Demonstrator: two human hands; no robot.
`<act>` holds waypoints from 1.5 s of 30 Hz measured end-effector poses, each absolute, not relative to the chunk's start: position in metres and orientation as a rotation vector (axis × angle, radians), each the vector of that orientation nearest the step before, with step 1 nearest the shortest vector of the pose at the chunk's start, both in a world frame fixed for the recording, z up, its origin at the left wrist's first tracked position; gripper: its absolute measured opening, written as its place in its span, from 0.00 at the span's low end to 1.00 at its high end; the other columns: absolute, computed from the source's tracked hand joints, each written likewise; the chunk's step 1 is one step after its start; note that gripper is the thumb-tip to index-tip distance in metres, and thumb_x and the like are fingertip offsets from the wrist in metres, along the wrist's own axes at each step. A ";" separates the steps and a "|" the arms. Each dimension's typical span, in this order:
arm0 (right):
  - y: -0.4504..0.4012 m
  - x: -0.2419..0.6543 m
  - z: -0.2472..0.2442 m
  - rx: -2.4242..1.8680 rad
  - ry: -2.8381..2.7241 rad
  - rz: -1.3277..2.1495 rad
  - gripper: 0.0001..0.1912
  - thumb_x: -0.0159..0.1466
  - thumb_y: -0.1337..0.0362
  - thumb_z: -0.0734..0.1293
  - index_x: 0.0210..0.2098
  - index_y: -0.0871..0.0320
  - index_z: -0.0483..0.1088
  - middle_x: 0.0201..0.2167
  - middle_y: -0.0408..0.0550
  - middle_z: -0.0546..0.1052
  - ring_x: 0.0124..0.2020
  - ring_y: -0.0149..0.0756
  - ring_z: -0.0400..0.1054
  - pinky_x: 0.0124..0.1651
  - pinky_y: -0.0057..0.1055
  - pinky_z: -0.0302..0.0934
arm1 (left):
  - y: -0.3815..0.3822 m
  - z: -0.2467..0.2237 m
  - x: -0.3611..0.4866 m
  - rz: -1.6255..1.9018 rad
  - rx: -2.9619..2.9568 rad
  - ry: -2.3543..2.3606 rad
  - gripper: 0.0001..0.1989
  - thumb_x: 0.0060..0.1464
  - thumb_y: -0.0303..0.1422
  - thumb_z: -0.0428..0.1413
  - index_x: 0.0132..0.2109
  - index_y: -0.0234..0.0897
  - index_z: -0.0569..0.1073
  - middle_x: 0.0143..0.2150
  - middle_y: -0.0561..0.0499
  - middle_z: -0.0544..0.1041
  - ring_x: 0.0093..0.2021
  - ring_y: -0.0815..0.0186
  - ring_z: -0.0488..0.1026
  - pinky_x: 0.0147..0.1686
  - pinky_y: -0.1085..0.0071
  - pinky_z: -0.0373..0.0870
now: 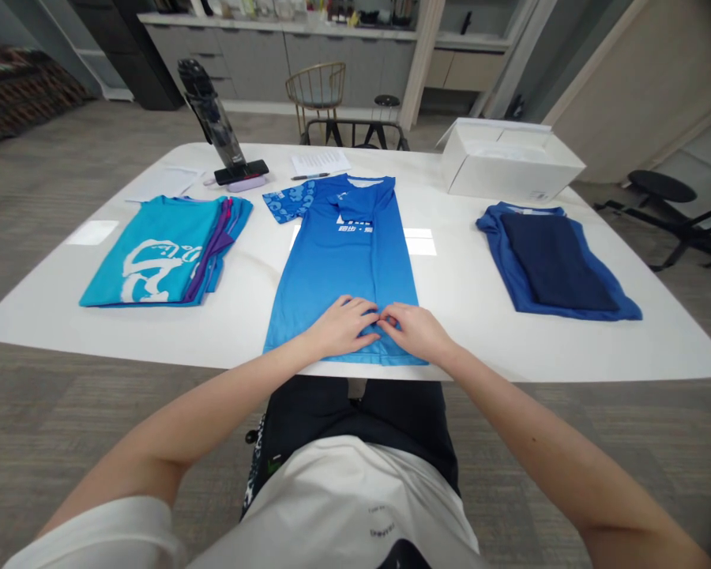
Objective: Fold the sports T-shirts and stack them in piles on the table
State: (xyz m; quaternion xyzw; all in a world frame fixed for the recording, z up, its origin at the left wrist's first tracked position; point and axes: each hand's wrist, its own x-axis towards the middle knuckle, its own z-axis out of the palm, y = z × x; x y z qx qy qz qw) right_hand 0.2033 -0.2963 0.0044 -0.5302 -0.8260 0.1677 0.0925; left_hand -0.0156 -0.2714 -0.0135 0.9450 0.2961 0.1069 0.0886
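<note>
A blue T-shirt (pixel 337 273) with a lighter lower half lies on the white table in front of me. Its right side is folded inward over the front, partly covering the white print. The patterned left sleeve sticks out. My left hand (pixel 348 325) rests on the lower part of the shirt, fingers stretched out over the fabric. Close beside it, almost touching its fingertips, my right hand (pixel 415 328) has thumb and fingers pinched together at the folded layer's edge. The bit of cloth between those fingertips is mostly hidden.
Folded teal and purple shirts (pixel 166 253) lie on the left. A navy folded garment (pixel 560 261) rests on a blue shirt (pixel 610 292) at right. Behind stand a white box (pixel 503 162), a dark bottle (pixel 216 118), a phone (pixel 241 171), a pen (pixel 310 176) and papers (pixel 321 162).
</note>
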 end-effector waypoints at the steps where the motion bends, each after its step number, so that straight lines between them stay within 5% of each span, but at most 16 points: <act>1: -0.291 0.201 0.004 -1.550 -2.463 0.514 0.08 0.72 0.60 0.65 0.42 0.53 0.76 0.37 0.46 0.79 0.38 0.36 0.73 0.41 0.29 0.59 | -0.271 -0.013 -0.019 0.318 2.803 0.892 0.20 0.68 0.46 0.52 0.59 0.41 0.75 0.61 0.43 0.75 0.61 0.54 0.70 0.61 0.56 0.61; 13: -0.170 0.146 -0.006 -1.402 -2.446 0.541 0.07 0.71 0.62 0.66 0.44 0.54 0.77 0.34 0.44 0.79 0.36 0.36 0.72 0.40 0.29 0.58 | -0.183 -0.012 -0.086 0.378 2.633 1.516 0.14 0.68 0.36 0.51 0.56 0.41 0.76 0.59 0.44 0.75 0.57 0.54 0.72 0.54 0.56 0.66; 24: 0.054 0.064 -0.004 -1.495 -2.362 0.359 0.13 0.71 0.64 0.64 0.50 0.58 0.77 0.49 0.53 0.80 0.50 0.41 0.72 0.55 0.34 0.63 | 0.003 0.001 -0.142 0.350 2.409 2.223 0.18 0.65 0.27 0.46 0.57 0.35 0.73 0.54 0.34 0.78 0.54 0.48 0.73 0.52 0.52 0.64; 35: 0.170 -0.007 -0.014 -1.546 -2.478 0.184 0.23 0.74 0.61 0.60 0.67 0.53 0.68 0.61 0.61 0.70 0.62 0.54 0.65 0.59 0.47 0.64 | 0.104 -0.028 -0.182 0.222 2.323 2.374 0.17 0.63 0.25 0.45 0.52 0.31 0.76 0.50 0.31 0.80 0.56 0.44 0.71 0.57 0.46 0.58; 45: 0.188 -0.003 -0.028 -1.400 -2.532 0.225 0.13 0.72 0.65 0.62 0.53 0.56 0.75 0.52 0.57 0.77 0.54 0.48 0.70 0.55 0.41 0.62 | 0.099 0.003 -0.177 0.474 2.019 2.277 0.12 0.62 0.36 0.54 0.38 0.33 0.78 0.41 0.37 0.81 0.49 0.46 0.75 0.53 0.48 0.66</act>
